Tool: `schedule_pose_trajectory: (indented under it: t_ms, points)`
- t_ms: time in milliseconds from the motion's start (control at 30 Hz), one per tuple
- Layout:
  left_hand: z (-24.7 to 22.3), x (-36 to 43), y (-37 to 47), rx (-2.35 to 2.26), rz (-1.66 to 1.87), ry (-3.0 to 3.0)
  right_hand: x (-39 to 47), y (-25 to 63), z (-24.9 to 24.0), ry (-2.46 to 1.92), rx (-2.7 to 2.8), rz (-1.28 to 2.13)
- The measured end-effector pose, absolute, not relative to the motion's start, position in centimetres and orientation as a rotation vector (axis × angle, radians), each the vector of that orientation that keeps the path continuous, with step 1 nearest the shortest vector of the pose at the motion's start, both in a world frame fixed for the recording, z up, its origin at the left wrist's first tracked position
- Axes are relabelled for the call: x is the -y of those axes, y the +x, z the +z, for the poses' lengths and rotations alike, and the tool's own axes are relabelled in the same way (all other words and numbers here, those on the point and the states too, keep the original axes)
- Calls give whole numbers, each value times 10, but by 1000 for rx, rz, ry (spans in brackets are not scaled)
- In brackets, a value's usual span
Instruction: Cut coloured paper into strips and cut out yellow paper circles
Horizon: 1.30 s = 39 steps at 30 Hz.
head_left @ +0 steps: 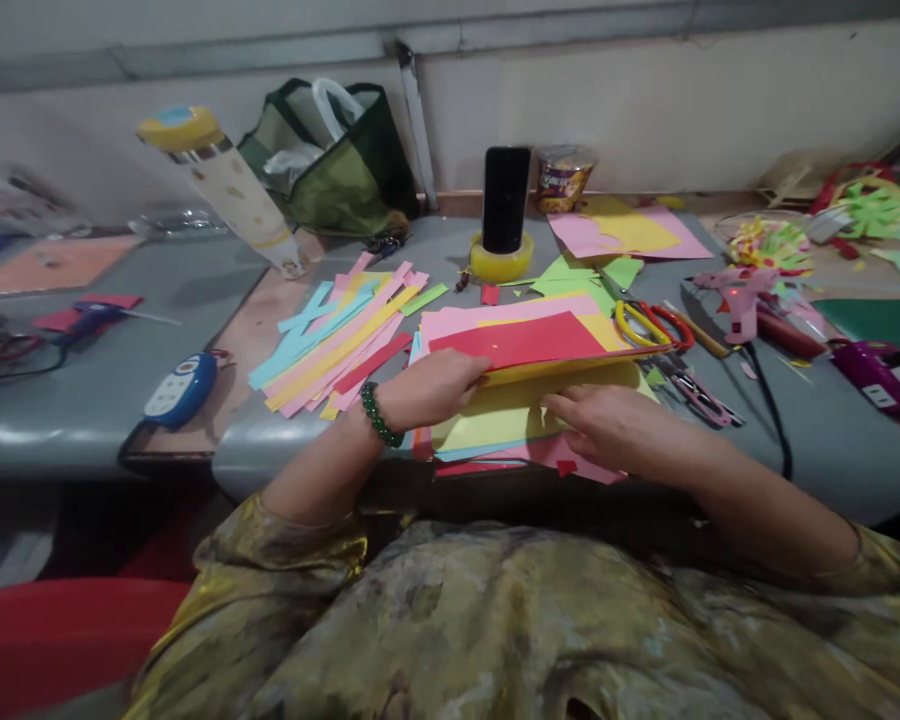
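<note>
A stack of coloured paper sheets lies in front of me, with pink sheets at its far side. My left hand, with a green bead bracelet on the wrist, is closed on the near edge of a red paper sheet and the yellow sheet under it, holding that edge raised. Beneath the lifted sheets, my right hand rests on a pale yellow sheet, fingers slightly bent and apart. Blue, red and pink edges show below it. A small red scrap lies by my right hand.
Cut paper strips lie left of the stack. Scissors, a pink glue gun and its cord are to the right. Behind stand a phone on a yellow tape roll, a tumbler and a green bag.
</note>
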<state>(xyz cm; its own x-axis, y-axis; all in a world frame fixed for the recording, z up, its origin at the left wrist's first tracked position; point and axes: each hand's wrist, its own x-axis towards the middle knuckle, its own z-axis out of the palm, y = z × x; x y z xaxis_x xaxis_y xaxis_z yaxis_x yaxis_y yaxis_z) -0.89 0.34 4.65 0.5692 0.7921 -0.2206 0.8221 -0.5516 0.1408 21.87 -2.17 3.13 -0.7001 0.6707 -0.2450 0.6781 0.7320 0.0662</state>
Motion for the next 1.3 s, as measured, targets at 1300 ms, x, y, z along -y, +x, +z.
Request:
schedule_pose_trajectory:
  t_ms: [1300]
  points:
    - [65, -16, -20, -1578, -137, 2657, 32, 214, 35, 883, -2676, 48]
